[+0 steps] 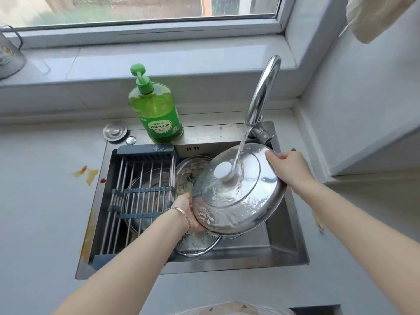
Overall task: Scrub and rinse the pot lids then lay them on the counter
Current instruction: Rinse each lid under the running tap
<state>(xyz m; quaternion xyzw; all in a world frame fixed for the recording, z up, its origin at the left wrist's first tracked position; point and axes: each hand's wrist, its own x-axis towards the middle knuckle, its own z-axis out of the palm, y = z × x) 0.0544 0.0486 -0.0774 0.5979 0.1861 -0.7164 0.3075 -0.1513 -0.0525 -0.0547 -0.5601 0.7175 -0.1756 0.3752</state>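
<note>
Head view: steel lid (238, 194) between both hands' grip, apparently tilted.

Pale grey tabletop (45, 201) with a steel sink (227, 267) set in it. Orange-yellow stains (87, 175) and a small red spot (103, 180) left of sink. Green dish-soap pump bottle (156, 112) stands on sink's back ledge, round steel cap (115, 131) just left of it.

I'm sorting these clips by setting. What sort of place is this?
Most likely a home kitchen: a steel sink under a window, a running faucet, and a dish soap bottle on the sink ledge.
</note>
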